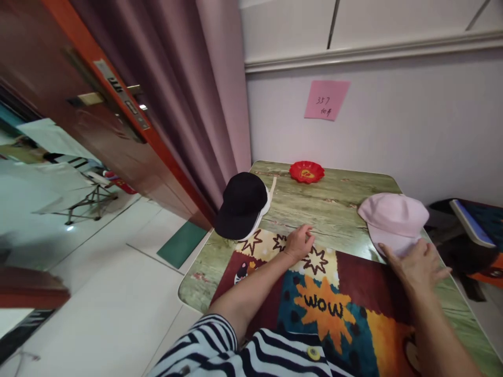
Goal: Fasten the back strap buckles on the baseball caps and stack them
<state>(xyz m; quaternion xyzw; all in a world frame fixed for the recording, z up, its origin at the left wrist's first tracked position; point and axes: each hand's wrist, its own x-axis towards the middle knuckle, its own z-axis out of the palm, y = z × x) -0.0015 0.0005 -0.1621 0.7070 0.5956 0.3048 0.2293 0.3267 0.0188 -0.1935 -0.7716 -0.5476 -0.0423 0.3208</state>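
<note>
A pale pink baseball cap (395, 214) sits at the right side of the table, its brim toward me. My right hand (418, 264) grips that brim, thumb on top and the other fingers bent at its edge. On the left lies a black cap (245, 201), stacked over a white one (264, 210) whose rim and strap stick out. My left hand (301, 242) rests at the far edge of the patterned mat (365, 277), fingers loosely bent and slightly apart, holding nothing. It is to the right of the black cap, not touching it.
A red scalloped dish (307, 172) stands at the back of the wood-patterned table (334, 193). Behind it is a wall with a pink paper note (327, 99). A curtain (212, 78) and an open door (118, 115) border the left. Dark items (467, 246) stand beyond the right edge.
</note>
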